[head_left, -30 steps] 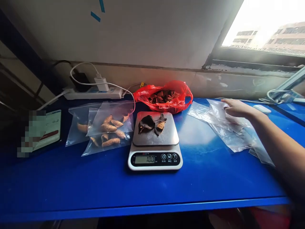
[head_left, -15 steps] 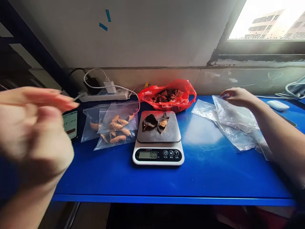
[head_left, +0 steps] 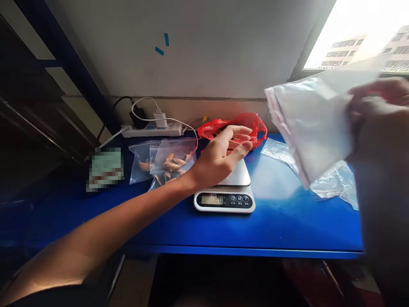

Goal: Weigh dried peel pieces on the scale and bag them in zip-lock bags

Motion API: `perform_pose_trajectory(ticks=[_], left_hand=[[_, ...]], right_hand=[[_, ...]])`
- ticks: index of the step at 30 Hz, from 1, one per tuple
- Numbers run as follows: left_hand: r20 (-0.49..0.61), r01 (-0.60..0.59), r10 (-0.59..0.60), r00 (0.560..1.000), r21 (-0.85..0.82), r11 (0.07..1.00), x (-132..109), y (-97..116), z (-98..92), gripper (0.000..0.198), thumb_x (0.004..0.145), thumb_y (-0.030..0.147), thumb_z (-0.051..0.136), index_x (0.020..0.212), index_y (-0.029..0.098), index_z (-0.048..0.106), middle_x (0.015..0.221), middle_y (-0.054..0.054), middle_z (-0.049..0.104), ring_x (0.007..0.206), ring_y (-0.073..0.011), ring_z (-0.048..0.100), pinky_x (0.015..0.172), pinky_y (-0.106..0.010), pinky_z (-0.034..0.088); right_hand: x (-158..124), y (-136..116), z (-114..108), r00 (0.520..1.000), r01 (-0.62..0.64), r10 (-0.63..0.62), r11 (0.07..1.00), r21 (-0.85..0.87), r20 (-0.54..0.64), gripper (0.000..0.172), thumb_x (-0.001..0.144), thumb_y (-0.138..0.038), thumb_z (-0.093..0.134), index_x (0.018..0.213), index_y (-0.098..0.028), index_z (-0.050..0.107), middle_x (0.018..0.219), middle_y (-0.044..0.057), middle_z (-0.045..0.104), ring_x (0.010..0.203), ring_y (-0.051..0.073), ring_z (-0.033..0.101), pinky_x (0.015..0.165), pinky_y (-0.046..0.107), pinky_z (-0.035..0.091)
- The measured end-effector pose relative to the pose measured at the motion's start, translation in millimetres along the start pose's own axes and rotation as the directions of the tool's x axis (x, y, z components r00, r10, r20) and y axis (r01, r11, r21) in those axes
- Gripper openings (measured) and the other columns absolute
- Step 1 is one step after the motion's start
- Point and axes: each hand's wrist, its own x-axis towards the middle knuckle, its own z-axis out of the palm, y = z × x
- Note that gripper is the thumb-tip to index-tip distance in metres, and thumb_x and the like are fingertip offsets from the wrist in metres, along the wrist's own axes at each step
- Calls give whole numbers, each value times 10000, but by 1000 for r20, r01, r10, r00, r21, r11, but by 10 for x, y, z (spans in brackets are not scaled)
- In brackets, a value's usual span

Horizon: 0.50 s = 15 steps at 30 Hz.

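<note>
My left hand (head_left: 222,155) reaches over the platform of the white kitchen scale (head_left: 225,197), fingers stretched out and apart, covering the dark dried peel pieces that lay there. The scale's display reads about 10.0. My right hand (head_left: 378,111) is raised close to the camera, blurred, with its fingers closed on an empty clear zip bag (head_left: 311,123) held up in the air. Behind the scale sits a red plastic bag (head_left: 238,123) of dried peel.
Clear bags with orange-brown dried pieces (head_left: 168,162) lie left of the scale, a phone (head_left: 105,168) further left. A power strip with chargers (head_left: 150,128) runs along the wall. More empty clear bags (head_left: 332,181) lie at the right on the blue table (head_left: 277,226).
My right hand has lifted one clear bag off the pile up toward the camera. My left hand moved from near the camera out over the scale's platform. The view shifted left.
</note>
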Motion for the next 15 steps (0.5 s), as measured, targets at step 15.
perform_pose_trajectory(ticks=[15], left_hand=[[-11, 231, -242, 970, -259, 938, -237, -35, 33, 134, 822, 263, 637, 819, 142, 580, 699, 9, 632, 630, -96, 599, 654, -233, 517]], right_hand=[[-279, -359, 392, 949, -295, 274, 946, 135, 156, 171, 831, -262, 544, 983, -194, 585, 847, 58, 601, 721, 158, 569, 648, 343, 465]])
